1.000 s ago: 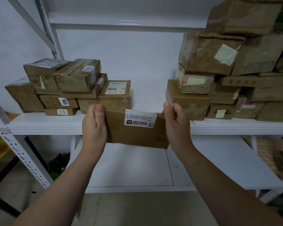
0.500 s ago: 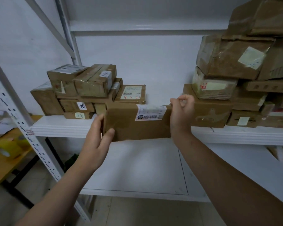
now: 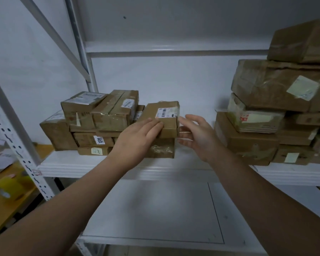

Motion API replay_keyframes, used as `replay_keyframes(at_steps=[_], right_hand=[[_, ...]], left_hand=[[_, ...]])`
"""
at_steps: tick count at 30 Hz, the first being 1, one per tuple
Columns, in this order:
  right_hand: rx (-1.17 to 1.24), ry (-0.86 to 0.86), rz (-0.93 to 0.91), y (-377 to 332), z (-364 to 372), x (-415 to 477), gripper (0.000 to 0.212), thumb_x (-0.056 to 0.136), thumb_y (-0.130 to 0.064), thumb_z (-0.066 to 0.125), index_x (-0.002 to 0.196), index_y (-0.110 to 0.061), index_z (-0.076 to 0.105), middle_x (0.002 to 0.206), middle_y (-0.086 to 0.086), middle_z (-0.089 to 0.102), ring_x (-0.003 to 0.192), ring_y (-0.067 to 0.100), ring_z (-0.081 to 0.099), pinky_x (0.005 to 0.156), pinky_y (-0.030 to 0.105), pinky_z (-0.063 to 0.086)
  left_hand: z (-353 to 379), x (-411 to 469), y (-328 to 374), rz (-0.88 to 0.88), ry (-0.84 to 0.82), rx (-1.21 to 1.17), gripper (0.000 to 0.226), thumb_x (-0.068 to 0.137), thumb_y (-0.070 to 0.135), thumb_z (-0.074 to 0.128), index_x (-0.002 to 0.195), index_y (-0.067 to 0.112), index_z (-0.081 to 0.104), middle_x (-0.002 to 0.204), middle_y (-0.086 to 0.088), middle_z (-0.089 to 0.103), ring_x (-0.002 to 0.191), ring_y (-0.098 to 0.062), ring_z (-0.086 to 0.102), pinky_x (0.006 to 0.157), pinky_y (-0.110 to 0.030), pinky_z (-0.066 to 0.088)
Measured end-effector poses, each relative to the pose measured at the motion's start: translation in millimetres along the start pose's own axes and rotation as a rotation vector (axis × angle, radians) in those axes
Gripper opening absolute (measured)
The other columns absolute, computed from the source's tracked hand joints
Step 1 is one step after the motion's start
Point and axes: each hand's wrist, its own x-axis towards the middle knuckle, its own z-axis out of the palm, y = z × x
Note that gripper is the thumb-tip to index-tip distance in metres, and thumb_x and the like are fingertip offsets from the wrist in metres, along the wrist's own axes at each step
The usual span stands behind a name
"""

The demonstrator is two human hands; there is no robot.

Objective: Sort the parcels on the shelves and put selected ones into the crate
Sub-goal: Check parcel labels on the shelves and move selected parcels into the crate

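The parcel (image 3: pixel 160 118) now lies on a taped box (image 3: pixel 162 149) on the shelf (image 3: pixel 92 166), under the left grip's fingers and just left of the right grip. Half a second ago both grips held it before the shelf edge.

Left grip (image 3: pixel 137 139): released, straight fingers resting on the parcel's near top edge.

Right grip (image 3: pixel 198 136): released, fingers spread (contact with the parcel cannot be told).

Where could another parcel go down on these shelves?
Yes. On the middle shelf, a bare strip lies between the left stack and the right stack, where the right hand hovers. The lower shelf below shows bare board. Both stacks are crowded.
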Motion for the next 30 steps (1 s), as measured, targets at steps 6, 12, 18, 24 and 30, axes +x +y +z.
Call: replay_keyframes(at_steps=[6, 12, 18, 24, 30], right_hand=[[-0.370, 0.031, -0.209, 23.7, 0.1, 13.3, 0.022, 0.095, -0.009, 0.057, 0.115, -0.010, 0.065, 0.094, -0.004, 0.062, 0.082, 0.007, 0.059, 0.069, 0.019, 0.054], [-0.546, 0.113, -0.181, 50.8, -7.2, 20.5, 0.027, 0.096, -0.009, 0.051, 0.118, -0.015, 0.065, 0.093, -0.006, 0.060, 0.084, 0.011, 0.056, 0.089, 0.041, 0.054], [-0.680, 0.167, -0.264, 44.4, -11.3, 23.4, 0.026, 0.096, -0.014, 0.049, 0.117, -0.018, 0.064, 0.102, -0.006, 0.059, 0.095, 0.013, 0.058, 0.087, 0.034, 0.055], [-0.880, 0.221, -0.521, 3.5, -29.9, 8.2, 0.021, 0.093, -0.010, 0.056, 0.109, -0.019, 0.066, 0.093, -0.003, 0.063, 0.080, 0.010, 0.057, 0.068, 0.018, 0.045], [-0.973, 0.434, -0.719, -40.5, -51.0, -20.2, 0.020, 0.090, -0.005, 0.057, 0.106, -0.014, 0.067, 0.092, -0.004, 0.055, 0.074, 0.006, 0.051, 0.069, 0.006, 0.039]], left_hand=[[27.4, 38.3, -3.6, -0.096, -0.370, 0.210, 0.036, 0.091, 0.033, 0.060, 0.119, 0.015, 0.045, 0.121, -0.006, 0.058, 0.108, -0.027, 0.058, 0.093, -0.035, 0.041], [35.9, 35.5, -6.6, -0.110, -0.348, 0.195, 0.039, 0.099, 0.048, 0.035, 0.121, 0.017, 0.044, 0.123, -0.006, 0.055, 0.111, -0.027, 0.054, 0.097, -0.037, 0.036], [34.3, 33.7, -8.3, -0.114, -0.376, 0.175, 0.048, 0.098, 0.054, 0.027, 0.124, 0.017, 0.044, 0.123, -0.007, 0.054, 0.112, -0.027, 0.053, 0.097, -0.037, 0.037], [20.5, 60.4, -13.7, -0.038, -0.246, 0.114, 0.054, 0.098, 0.055, 0.024, 0.129, 0.016, 0.045, 0.130, -0.007, 0.053, 0.119, -0.027, 0.049, 0.096, -0.038, 0.038], [5.9, 101.7, 9.1, 0.056, -0.132, -0.024, 0.057, 0.094, 0.050, 0.040, 0.135, 0.012, 0.050, 0.139, -0.016, 0.050, 0.124, -0.036, 0.050, 0.096, -0.045, 0.044]])
